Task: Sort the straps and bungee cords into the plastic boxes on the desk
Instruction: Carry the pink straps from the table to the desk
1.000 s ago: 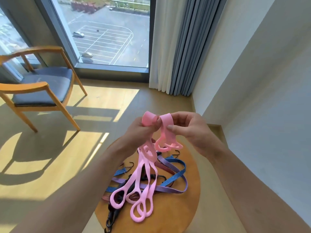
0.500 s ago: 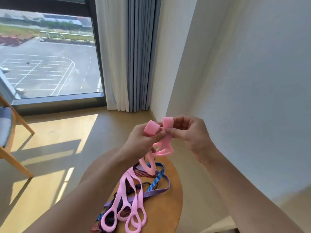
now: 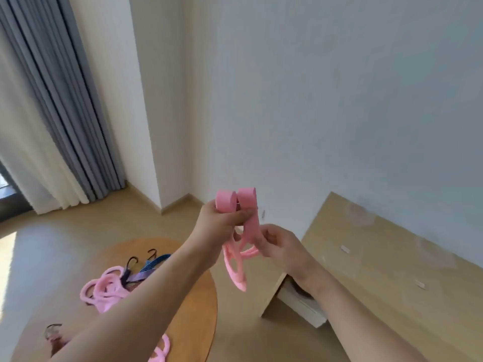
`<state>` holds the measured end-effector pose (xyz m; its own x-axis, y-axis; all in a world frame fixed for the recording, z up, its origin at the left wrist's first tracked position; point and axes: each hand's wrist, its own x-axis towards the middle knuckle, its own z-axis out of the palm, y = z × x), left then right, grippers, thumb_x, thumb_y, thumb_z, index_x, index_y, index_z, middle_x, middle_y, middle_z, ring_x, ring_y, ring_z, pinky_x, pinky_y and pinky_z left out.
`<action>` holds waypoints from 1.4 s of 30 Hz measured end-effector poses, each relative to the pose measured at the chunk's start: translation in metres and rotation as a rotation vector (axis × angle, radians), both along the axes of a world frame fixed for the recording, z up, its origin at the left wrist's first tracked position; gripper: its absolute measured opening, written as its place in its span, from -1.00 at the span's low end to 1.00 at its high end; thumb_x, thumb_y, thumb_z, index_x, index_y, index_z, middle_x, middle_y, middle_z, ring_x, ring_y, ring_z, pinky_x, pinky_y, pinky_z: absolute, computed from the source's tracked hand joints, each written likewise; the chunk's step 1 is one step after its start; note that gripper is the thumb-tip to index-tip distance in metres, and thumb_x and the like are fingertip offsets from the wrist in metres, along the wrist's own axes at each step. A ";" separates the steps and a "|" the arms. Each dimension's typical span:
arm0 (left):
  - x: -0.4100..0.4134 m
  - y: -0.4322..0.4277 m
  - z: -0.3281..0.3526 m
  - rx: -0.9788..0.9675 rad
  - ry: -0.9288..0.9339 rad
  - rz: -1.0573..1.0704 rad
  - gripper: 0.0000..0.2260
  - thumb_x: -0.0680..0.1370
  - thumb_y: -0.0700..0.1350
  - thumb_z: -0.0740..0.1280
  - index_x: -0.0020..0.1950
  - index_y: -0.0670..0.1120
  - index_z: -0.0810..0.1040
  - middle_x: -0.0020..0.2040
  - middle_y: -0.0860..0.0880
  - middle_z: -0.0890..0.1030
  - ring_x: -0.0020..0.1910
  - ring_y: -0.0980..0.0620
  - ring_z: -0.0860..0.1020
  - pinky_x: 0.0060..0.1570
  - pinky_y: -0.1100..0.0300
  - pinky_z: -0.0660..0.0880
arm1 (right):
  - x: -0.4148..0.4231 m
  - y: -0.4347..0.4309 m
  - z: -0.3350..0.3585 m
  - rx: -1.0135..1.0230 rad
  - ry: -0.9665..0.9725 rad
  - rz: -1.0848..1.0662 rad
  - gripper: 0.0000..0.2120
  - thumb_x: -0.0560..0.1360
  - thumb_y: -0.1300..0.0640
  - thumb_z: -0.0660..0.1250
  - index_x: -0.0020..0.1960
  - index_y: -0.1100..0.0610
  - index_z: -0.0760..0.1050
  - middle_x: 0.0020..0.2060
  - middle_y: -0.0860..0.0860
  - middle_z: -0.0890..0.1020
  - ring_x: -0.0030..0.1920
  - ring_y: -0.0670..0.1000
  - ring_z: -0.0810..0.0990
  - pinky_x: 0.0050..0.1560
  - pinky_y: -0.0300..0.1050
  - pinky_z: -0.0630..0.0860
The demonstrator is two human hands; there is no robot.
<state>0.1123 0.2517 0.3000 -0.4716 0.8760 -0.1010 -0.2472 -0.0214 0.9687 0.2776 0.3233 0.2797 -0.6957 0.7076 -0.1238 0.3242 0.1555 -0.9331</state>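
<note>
a bundle of pink straps (image 3: 251, 228) is held up in the air between both hands, above the gap between the round table and the desk. how many straps make up the bundle cannot be told, but 2 folded ends (image 3: 225, 201) stand side by side above the left hand. open loops hang from the bundle below the hands.

the left hand (image 3: 222, 223) is closed round the upper part of the bundle, just under the 2 folds. the right hand (image 3: 277, 245) sits lower and to the right, its fingers and thumb pinching the bundle's lower part. the 2 hands are close together but do not touch.

down to the left, 1 round table (image 3: 196, 309) of orange-brown wood carries the rest. a heap of pink straps (image 3: 104, 287) lies there, too tangled to count. just beside it lie bungee cords (image 3: 149, 267), 1 blue and 1 purple showing, with 2 black hooks (image 3: 131, 262) at their far ends. 1 more pink strap (image 3: 160, 347) lies at the table's near edge, partly cut off. a dark, blurred hook (image 3: 53, 330) lies at the lower left.

to the right stands 1 light wooden desk (image 3: 379, 270) against the white wall (image 3: 313, 100). in the far left corner hang 1 grey curtain (image 3: 65, 100) and 1 white curtain (image 3: 26, 158).
</note>
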 end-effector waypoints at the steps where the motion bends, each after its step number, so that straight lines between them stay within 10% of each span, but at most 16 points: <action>1: 0.015 0.010 0.003 -0.005 -0.032 -0.032 -0.92 0.50 -0.33 0.49 -0.04 -0.22 0.67 -0.28 -0.06 0.66 -0.38 0.06 0.57 -0.44 0.19 0.44 | 0.017 0.003 -0.005 -0.006 -0.013 -0.029 -0.76 0.48 -0.16 0.47 0.03 -0.02 0.65 -0.04 0.02 0.68 0.01 0.00 0.64 0.10 -0.10 0.58; 5: 0.074 0.051 0.006 -0.061 -0.059 -0.130 -0.83 0.53 -0.31 0.46 0.11 -0.27 0.64 -0.07 -0.22 0.71 -0.25 0.03 0.63 -0.40 0.19 0.44 | 0.087 0.023 -0.017 -0.087 0.030 -0.282 -0.86 0.48 0.29 0.45 -0.08 0.07 0.68 -0.17 0.01 0.71 -0.09 -0.03 0.67 0.01 -0.13 0.61; 13: 0.181 0.135 -0.021 -0.148 -0.034 -0.230 -0.77 0.61 -0.11 0.42 0.26 -0.09 0.59 0.11 -0.12 0.73 0.08 -0.08 0.72 -0.10 0.08 0.50 | 0.229 0.086 -0.029 -0.186 0.053 -0.492 -0.83 0.52 0.33 0.34 -0.04 0.16 0.68 -0.30 0.08 0.62 -0.23 0.02 0.61 0.05 0.15 0.62; 42: 0.167 0.380 -0.141 -0.683 0.032 -0.375 -0.80 0.51 -0.28 0.52 0.11 -0.19 0.63 -0.21 -0.14 0.60 -0.37 -0.03 0.53 -0.37 0.12 0.52 | 0.253 0.296 -0.165 -0.409 -0.021 -1.168 -0.79 0.42 0.36 0.44 -0.09 0.07 0.70 -0.13 0.01 0.73 -0.06 0.06 0.69 0.01 0.03 0.64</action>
<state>0.2791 0.6317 0.1594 -0.1680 0.7259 -0.6670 -0.0922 0.6620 0.7438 0.5304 0.6194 0.1147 0.3316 0.8091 -0.4851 0.0880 -0.5385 -0.8380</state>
